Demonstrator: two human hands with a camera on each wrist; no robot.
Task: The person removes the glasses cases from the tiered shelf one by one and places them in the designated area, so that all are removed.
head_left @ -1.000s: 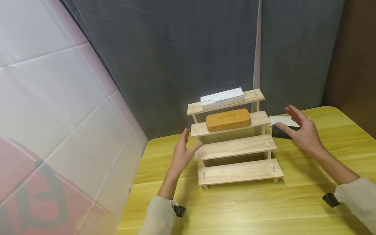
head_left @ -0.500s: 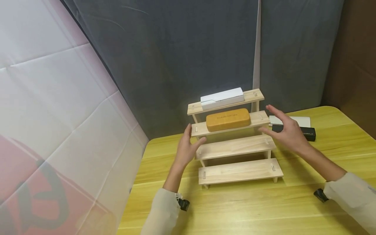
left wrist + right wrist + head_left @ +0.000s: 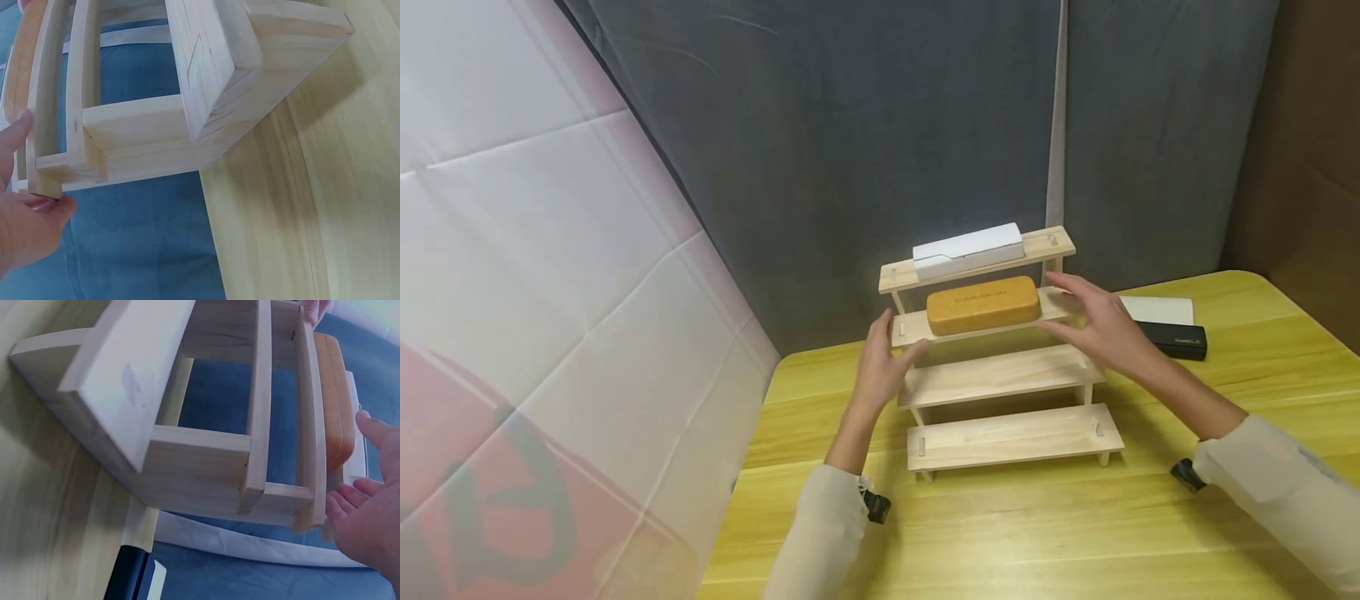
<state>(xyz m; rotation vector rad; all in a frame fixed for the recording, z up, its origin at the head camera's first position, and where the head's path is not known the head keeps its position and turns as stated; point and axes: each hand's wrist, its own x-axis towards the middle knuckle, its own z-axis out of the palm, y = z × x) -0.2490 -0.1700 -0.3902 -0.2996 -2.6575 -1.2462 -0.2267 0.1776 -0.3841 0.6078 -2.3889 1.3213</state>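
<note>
Left hand [image 3: 880,364] pinches the pale four-tier rack [image 3: 1000,377] on the table [image 3: 1000,537]; right hand [image 3: 1103,327] is spread at its right end. Orange case [image 3: 983,306] sits between them — white box [image 3: 968,252] above, black box [image 3: 1182,341] partly hidden.

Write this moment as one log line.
left hand: at left end of four-tier pale wooden stand | right hand: beside orange rounded oblong case on second-highest shelf, contact unclear | white oblong box: on top shelf

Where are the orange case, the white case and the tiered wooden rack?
Orange case [image 3: 983,309]: head view, on its surface below the lettering.
White case [image 3: 968,247]: head view, on its lid.
Tiered wooden rack [image 3: 1000,377]: head view, on its second shelf from the bottom.
</note>
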